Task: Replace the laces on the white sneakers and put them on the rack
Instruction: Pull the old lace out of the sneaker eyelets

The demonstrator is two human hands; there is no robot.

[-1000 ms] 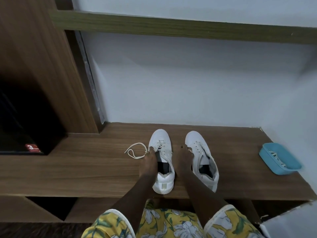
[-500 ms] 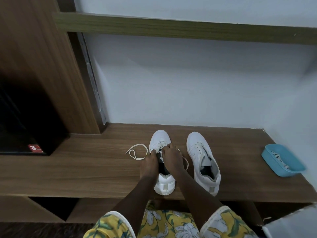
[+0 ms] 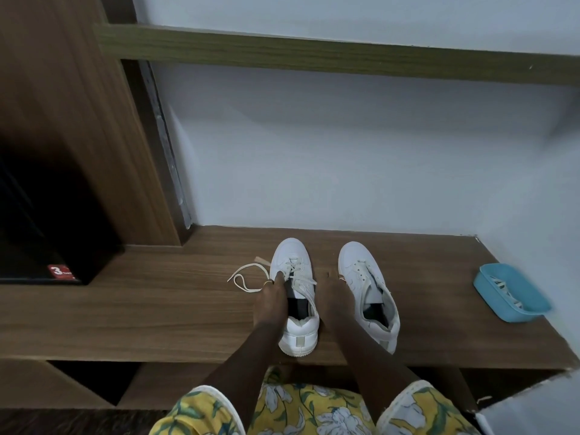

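On bench (image 3: pixel 157 309), left fingers (image 3: pixel 277 280) gripping left sneaker (image 3: pixel 292 254), right fingers (image 3: pixel 329 279) beside right sneaker (image 3: pixel 357 259), grasp unclear

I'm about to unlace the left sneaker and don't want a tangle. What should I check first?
1. Left sneaker steadied: ok, the left hand grips its side.
2. Right hand free: cannot tell, it is blurred between the sneakers.
3. Loose lace on the shelf unthreaded: cannot tell, its end runs behind the left hand.
4. Right sneaker clear: ok, it stands apart, to the right.
5. Spares ready: ok, what look like laces lie in the blue tray.
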